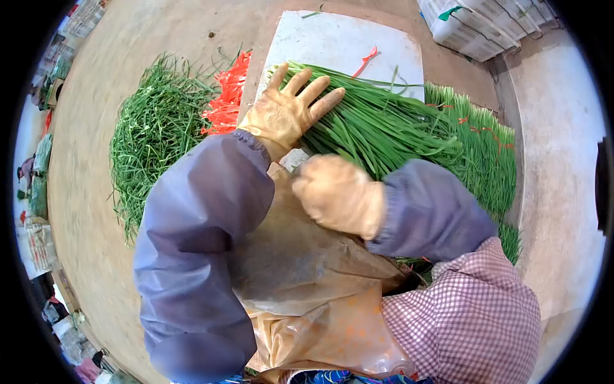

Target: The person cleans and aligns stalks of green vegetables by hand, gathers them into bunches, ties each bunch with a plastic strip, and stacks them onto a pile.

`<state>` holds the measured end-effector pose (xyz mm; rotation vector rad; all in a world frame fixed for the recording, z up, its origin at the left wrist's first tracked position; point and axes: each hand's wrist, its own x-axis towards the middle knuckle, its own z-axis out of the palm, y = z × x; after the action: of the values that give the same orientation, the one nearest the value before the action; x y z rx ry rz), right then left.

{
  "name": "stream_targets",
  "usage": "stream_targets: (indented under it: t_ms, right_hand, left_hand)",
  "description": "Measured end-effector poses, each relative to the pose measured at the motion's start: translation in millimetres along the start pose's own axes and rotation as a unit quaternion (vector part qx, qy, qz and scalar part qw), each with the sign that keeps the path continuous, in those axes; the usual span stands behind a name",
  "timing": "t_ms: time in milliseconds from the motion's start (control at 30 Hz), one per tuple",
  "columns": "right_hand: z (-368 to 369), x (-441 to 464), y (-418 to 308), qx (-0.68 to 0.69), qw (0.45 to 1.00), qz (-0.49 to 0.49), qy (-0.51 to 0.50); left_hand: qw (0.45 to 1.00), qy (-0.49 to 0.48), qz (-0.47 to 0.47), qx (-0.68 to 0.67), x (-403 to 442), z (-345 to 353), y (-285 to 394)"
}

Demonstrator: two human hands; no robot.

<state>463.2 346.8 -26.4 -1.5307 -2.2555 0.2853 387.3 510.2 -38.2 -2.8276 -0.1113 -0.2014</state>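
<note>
My left hand (pixel 294 105), in a yellowish rubber glove, is open with its fingers spread over the near left end of a loose pile of garlic chives (pixel 384 125). The long green leaves lie on a white board (pixel 345 38). Just below the pile, close to my apron (pixel 307 262), is my right hand (pixel 339 195) in the same kind of glove. It is curled closed and blurred by motion; whatever its fingers may hold is hidden.
Left of the board lie red plastic ties (pixel 229 93) and a heap of loose green leaves (pixel 160 121) on the floor. Tied chive bundles (pixel 489 153) are stacked on the right. White plastic crates (pixel 476 29) stand at the back right. One red tie (pixel 366 61) is on the board.
</note>
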Motion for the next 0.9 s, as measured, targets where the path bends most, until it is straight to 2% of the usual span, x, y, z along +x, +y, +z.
stream_targets:
  t_ms: [33,67,100,167,267,367,400,467,533,567,600,733,767,833,900]
  right_hand:
    - [24,4,-4,0.038,0.999,0.008,-0.002]
    - [46,8,-7,0.016,0.999,0.033,-0.015]
    - [71,11,-6,0.009,1.0,-0.002,-0.013]
    - [70,20,-27,0.036,0.981,-0.042,-0.186]
    - [87,8,-49,0.282,0.927,0.043,-0.243]
    - [75,6,-39,0.177,0.946,-0.049,-0.268]
    - [82,-4,-33,0.162,0.969,-0.026,-0.186]
    - [135,8,3,0.075,0.989,0.044,-0.119]
    - [107,23,8,0.018,0.99,0.13,-0.05]
    - [63,32,-3,0.006,0.983,0.181,-0.018]
    - [65,43,-8,-0.149,0.96,0.158,-0.178]
    - [89,51,6,-0.112,0.993,0.043,0.003]
    - [92,46,12,-0.101,0.992,0.05,-0.063]
    - [49,46,4,-0.076,0.977,0.061,-0.191]
    - [53,22,6,-0.029,0.995,0.083,-0.043]
  left_hand:
    - [1.0,-0.013,-0.001,-0.009,2,-3,0]
    - [1.0,-0.026,-0.003,-0.017,3,-7,0]
    - [0.999,-0.041,-0.005,-0.025,4,-9,1]
    - [1.0,-0.023,-0.014,-0.01,2,-5,2]
    - [1.0,-0.006,-0.023,-0.003,3,0,4]
    - [1.0,0.007,-0.028,0.002,0,-1,4]
    - [0.999,0.011,-0.031,0.002,-3,0,6]
    - [0.999,0.014,-0.038,-0.01,-3,2,7]
    - [0.999,0.011,-0.039,-0.006,-1,1,7]
    - [0.999,0.005,-0.04,0.002,-1,-1,8]
    - [0.999,-0.001,-0.04,0.01,0,-3,8]
    - [0.999,-0.036,-0.04,0.006,0,-12,9]
    - [0.999,-0.035,-0.04,0.001,-1,-12,10]
    - [0.999,-0.036,-0.041,-0.005,-3,-11,9]
    - [0.999,-0.022,-0.041,-0.016,-3,-11,9]
